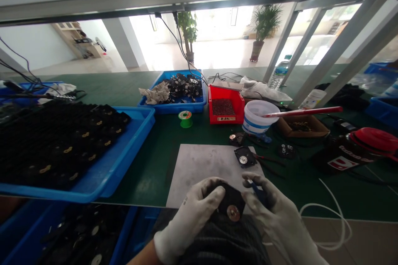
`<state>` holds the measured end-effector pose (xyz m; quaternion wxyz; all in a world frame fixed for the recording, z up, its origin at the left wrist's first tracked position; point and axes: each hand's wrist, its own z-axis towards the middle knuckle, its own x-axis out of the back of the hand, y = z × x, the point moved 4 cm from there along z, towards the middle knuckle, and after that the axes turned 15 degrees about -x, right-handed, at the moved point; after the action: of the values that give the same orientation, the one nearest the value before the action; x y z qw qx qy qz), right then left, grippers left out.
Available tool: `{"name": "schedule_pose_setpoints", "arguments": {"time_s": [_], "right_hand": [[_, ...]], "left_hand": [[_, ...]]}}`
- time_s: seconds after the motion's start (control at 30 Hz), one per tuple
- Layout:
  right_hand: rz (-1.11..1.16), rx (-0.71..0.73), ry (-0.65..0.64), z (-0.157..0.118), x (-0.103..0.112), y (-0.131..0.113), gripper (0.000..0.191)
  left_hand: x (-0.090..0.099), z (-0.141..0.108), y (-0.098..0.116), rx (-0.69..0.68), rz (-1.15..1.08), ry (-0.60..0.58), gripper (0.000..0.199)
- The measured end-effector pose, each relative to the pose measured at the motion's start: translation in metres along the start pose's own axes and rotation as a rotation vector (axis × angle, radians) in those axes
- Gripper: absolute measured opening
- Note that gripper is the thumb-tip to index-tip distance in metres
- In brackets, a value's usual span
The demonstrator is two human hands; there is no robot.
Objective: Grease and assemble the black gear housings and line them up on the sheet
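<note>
Gripping: white-gloved left hand (197,205) pinching a flat black housing with copper-coloured disc (230,198) over the pale-grey rectangular mat's (199,165) near edge, open mat beyond, second square black housing (245,157) by its right edge, white-gloved right hand (275,209) closed around a dark-blue tool (260,193), looped white tubing (343,224) overhanging the green tabletop's (360,198) front edge.

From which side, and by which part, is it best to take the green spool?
Probably around the upper rim of the spool, from the near side and above: it stands upright, its round top faces up, and the blue tray sits close behind it.
</note>
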<state>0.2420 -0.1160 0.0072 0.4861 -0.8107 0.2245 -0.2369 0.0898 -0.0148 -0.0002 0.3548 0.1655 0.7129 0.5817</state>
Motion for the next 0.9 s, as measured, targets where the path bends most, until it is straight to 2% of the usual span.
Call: {"name": "schedule_pose_setpoints", "arguments": {"time_s": [0.07, 0.17, 0.23, 0.33, 0.43, 0.53, 0.67, 0.9], "right_hand": [[0.001, -0.008, 0.033, -0.006, -0.003, 0.002, 0.059], [0.006, -0.104, -0.073, -0.01, -0.014, 0.009, 0.073], [0.013, -0.164, -0.124, -0.011, -0.021, 0.011, 0.071], [0.039, -0.162, -0.18, -0.013, -0.028, 0.006, 0.06], [0.057, -0.178, -0.217, -0.016, -0.032, 0.0, 0.064], [0.004, -0.197, -0.193, -0.019, -0.033, -0.004, 0.063], [-0.042, -0.136, -0.173, -0.023, -0.032, -0.01, 0.053], [-0.11, -0.112, -0.092, -0.024, -0.029, -0.005, 0.059]], "left_hand": [[0.006, -0.005, -0.005, -0.008, 0.015, 0.048, 0.045], [0.012, -0.009, -0.012, -0.054, 0.03, 0.083, 0.045], [0.014, -0.01, -0.016, -0.079, 0.042, 0.1, 0.045], [0.016, -0.012, -0.018, -0.099, 0.063, 0.12, 0.044], [0.016, -0.016, -0.015, -0.123, 0.069, 0.137, 0.043], [0.015, -0.02, -0.013, -0.099, 0.06, 0.121, 0.041], [0.016, -0.022, -0.016, -0.072, -0.005, 0.127, 0.043], [0.014, -0.022, -0.014, -0.066, 0.045, 0.137, 0.041]]}}
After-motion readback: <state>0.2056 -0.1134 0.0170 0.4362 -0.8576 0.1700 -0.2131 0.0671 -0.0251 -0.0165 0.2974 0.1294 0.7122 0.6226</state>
